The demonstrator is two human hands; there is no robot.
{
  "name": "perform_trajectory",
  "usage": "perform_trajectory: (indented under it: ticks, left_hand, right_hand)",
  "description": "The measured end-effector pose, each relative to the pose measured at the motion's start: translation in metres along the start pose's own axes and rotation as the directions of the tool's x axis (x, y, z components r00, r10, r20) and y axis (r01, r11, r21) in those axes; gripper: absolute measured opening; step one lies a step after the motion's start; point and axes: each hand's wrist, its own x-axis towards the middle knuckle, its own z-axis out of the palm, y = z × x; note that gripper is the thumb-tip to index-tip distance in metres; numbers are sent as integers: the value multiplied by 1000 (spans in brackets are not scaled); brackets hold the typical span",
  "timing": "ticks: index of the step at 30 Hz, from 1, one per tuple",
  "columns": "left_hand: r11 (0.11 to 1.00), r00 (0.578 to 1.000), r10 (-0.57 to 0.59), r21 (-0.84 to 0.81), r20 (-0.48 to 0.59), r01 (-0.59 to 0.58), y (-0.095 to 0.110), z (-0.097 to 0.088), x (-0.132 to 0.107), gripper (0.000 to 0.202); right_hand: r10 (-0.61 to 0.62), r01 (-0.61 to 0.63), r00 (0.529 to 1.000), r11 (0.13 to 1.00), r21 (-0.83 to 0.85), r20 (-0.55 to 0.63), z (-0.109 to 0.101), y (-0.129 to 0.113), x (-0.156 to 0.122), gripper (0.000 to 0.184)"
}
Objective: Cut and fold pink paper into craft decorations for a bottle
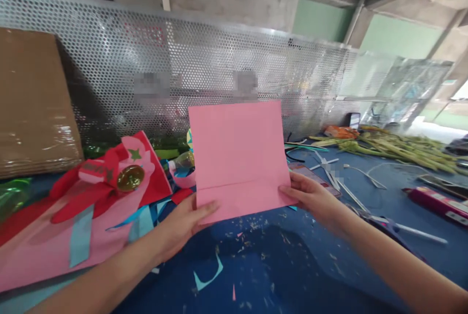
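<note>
In the head view, the left hand (187, 222) and right hand (309, 193) are apart, both clamped on a pink sheet (239, 150), thumbs on its front. The sheet is upright above the blue table (266, 265), a crease (nearly level) crossing its lower part. The left hand grips the lower left corner; the right grips the right edge near the bottom. A curved light-blue scrap (210, 279) lies below the sheet. Red and pink pieces (109, 192) are heaped to the left.

Sheet (239, 148) before panel (215, 55); cardboard (34, 99) left, cable (366, 176) right.
</note>
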Motion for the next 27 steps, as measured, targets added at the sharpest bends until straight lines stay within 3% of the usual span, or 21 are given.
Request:
perform_trajectory:
  ticks: [5, 7, 15, 18, 20, 23, 24, 25, 27]
  left_hand:
    - [997, 998, 42, -69, -44, -44, -9, 1, 1, 43]
    - [995, 996, 45, -88, -73, -52, -10, 1, 2, 40]
    - [990, 1000, -27, -140, -15, 24, -16, 4, 3, 46]
    - [992, 993, -76, -105, -89, 66, -20, 7, 6, 53]
    - [995, 982, -70, -77, -176, 57, -22, 10, 8, 56]
    - [999, 963, -42, -11, -266, 41, -22, 12, 12, 55]
    - [1000, 963, -24, 0, -269, 25, -23, 12, 14, 58]
    - [999, 964, -40, 5, -262, 42, -23, 10, 17, 61]
    - [996, 970, -85, 17, -227, 91, -25, 6, 20, 60]
  right_hand:
    - [10, 8, 996, 978, 208, -86, 19, 11, 8, 33]
    - [22, -3, 998, 963, 269, -67, 28, 18, 7, 37]
    - [-17, 9, 999, 972, 234, 34, 45, 50, 4, 35]
    - [-23, 17, 999, 991, 131, 46, 39, 36, 7, 38]
    - [7, -8, 998, 1000, 15, 68, 24, 17, 0, 35]
    - [115, -90, 988, 973, -214, 106, -14, -7, -40, 24]
    - [179, -128, 976, 933, -336, 125, -26, -10, -61, 18]
    - [279, -139, 949, 793, -593, 150, -34, -10, -84, 18]
    - [373, -194, 922, 669, -718, 99, -40, 2, -130, 22]
